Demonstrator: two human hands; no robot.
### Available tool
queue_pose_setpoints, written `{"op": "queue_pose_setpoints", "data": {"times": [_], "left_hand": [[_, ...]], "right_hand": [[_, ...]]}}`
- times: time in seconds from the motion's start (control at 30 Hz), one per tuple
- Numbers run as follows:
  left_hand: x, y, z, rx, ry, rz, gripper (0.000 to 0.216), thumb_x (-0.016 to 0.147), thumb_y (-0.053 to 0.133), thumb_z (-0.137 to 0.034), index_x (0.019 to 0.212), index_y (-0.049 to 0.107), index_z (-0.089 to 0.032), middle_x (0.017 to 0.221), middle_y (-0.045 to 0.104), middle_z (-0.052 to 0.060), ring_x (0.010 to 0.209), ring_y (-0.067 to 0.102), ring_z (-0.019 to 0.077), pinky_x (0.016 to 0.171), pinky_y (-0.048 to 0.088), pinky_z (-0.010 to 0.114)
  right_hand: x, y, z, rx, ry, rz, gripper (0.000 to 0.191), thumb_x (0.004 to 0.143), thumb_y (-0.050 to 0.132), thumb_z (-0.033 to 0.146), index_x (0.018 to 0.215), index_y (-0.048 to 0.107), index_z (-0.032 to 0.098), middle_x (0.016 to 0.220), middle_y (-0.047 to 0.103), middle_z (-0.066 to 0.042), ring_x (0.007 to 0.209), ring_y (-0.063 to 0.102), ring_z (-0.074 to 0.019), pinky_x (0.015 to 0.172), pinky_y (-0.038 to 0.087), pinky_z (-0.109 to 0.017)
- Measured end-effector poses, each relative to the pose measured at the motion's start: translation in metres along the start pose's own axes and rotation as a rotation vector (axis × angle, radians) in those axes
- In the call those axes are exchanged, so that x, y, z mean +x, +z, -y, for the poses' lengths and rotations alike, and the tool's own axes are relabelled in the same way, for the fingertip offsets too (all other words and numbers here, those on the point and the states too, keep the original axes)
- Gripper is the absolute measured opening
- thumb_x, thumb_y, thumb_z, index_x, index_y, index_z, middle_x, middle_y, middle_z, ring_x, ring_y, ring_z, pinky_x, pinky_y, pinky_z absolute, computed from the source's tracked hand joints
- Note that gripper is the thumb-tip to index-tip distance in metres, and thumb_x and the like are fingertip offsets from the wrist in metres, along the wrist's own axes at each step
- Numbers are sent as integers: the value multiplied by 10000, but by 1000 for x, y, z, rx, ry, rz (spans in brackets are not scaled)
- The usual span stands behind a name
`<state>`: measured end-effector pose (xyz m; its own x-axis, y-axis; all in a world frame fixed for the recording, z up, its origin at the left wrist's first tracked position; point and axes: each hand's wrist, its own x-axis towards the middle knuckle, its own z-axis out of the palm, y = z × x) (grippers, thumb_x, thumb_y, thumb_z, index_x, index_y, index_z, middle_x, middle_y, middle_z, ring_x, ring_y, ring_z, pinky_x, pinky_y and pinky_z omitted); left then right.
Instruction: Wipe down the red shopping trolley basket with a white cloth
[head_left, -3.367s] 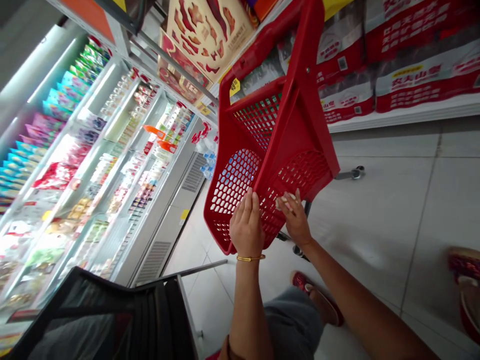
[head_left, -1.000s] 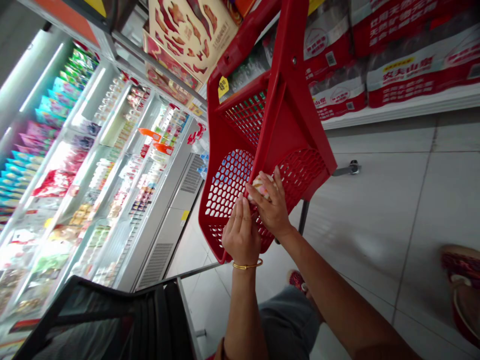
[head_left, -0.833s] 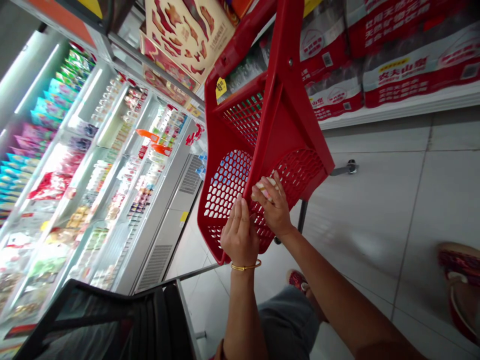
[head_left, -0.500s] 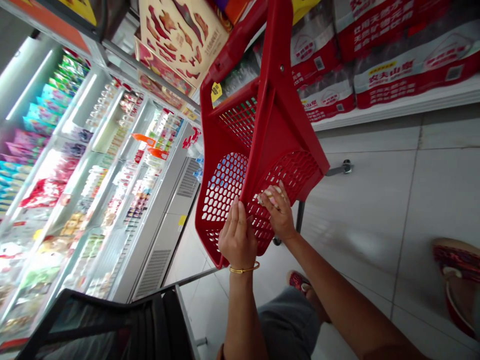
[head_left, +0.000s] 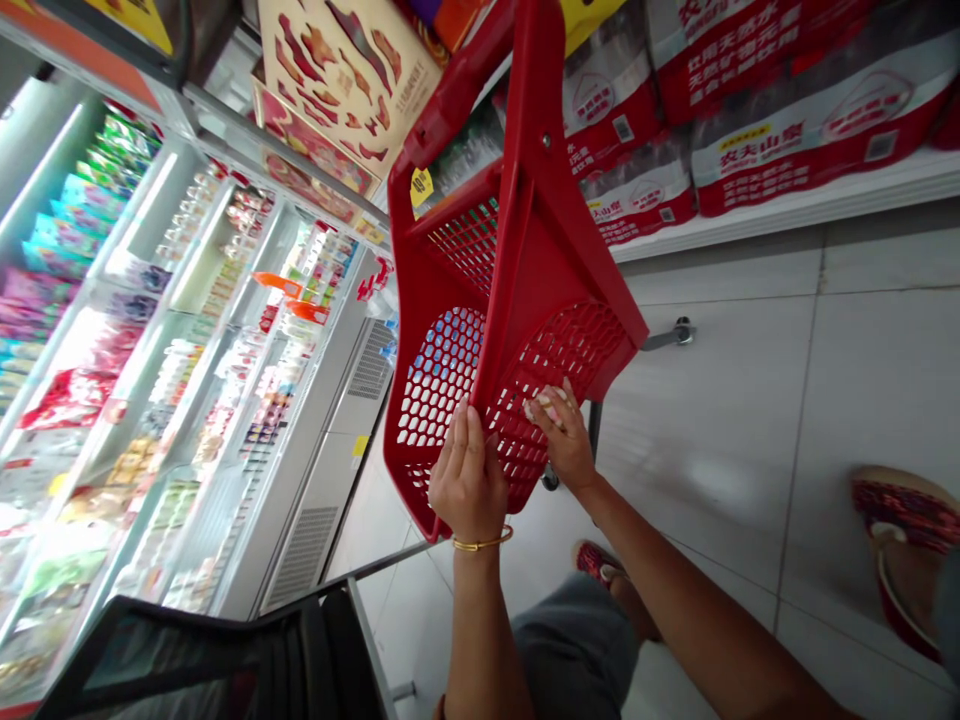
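Note:
A red plastic shopping basket (head_left: 525,270) with perforated walls is tipped up in front of me. My left hand (head_left: 465,478), with a gold bracelet at the wrist, lies flat with fingers together against the basket's lower wall near its corner ridge. My right hand (head_left: 564,435) is closed on a small pale cloth (head_left: 545,408) and presses it against the perforated wall to the right of the ridge.
A lit refrigerated display (head_left: 150,330) full of packaged goods runs along the left. Shelves with shrink-wrapped bottle packs (head_left: 750,110) stand at the top right. A black cart frame (head_left: 225,650) is at the bottom left. A sandalled foot (head_left: 900,540) rests on the tiled floor at right.
My right hand with the cloth has slid down and to the right across the basket wall. The left hand stays flat on the basket. The view has drifted slightly.

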<state>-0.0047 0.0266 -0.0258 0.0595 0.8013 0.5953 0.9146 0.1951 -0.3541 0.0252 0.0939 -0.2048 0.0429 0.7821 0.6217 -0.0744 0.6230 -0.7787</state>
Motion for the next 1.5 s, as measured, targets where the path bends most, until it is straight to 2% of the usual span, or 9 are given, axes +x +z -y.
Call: {"op": "queue_pose_setpoints", "data": {"times": [0.17,0.4,0.53,0.77,0.9,1.13,1.2,1.33,1.5], "left_hand": [[0,-1,-1,16,-3,-2,660,864,636,-116,1476,400,-194,1303,640,148,1182,639,241,946,526,310],[0,0,-1,15,8,-13,672,845,661,-112,1467,416,-184,1294,646,155,1167,649,250,942,529,318],[0,0,-1,19,12,-16,681,844,664,-112,1471,407,-184,1287,650,157,1168,648,248,935,533,317],[1,-2,-1,17,13,-4,664,853,649,-113,1468,410,-179,1286,652,155,1171,646,251,928,539,323],[0,-3,-1,12,12,-7,659,861,627,-100,1474,401,-186,1286,653,152,1170,647,245,920,544,320],[-2,-3,0,-20,14,1,674,862,582,-49,1486,374,-194,1307,641,143,1217,616,231,967,528,324],[-2,-3,0,-28,9,0,664,863,578,-47,1480,386,-197,1306,643,140,1215,617,228,969,529,322],[-1,-4,0,-33,-7,-3,625,874,577,-67,1462,420,-210,1299,648,134,1192,633,226,951,538,315],[-1,-5,-1,-50,-20,17,595,889,576,-103,1456,432,-212,1304,644,130,1189,635,224,952,543,317]], "right_hand": [[-10,-5,-6,-14,18,4,549,950,523,123,1429,445,380,1444,523,-36,1492,236,-257,1169,395,-502],[-23,-14,-16,-53,9,41,535,956,469,74,1394,489,381,1441,522,-39,1487,252,-267,1136,424,-531],[-18,-16,-10,-45,-2,18,599,952,449,47,1455,402,368,1446,512,-60,1474,290,-273,1135,414,-555],[35,-12,37,10,-71,-160,645,919,526,49,1452,398,388,1517,416,-31,1483,261,-295,1154,404,-554],[71,-4,57,2,-103,-178,620,931,550,117,1442,389,430,1545,383,12,1490,246,-287,1143,427,-540],[104,4,67,5,-241,-159,522,977,500,323,1481,367,312,1645,149,8,1518,74,-324,1203,246,-624],[106,8,64,8,-233,-160,544,970,521,303,1485,349,336,1630,211,6,1513,138,-309,1206,237,-623],[98,15,53,-5,-179,-150,602,940,579,193,1455,365,420,1516,435,30,1484,271,-239,1199,326,-558],[79,13,36,-28,-133,-79,508,957,543,191,1398,459,430,1473,478,39,1488,259,-231,1199,356,-514]]}}
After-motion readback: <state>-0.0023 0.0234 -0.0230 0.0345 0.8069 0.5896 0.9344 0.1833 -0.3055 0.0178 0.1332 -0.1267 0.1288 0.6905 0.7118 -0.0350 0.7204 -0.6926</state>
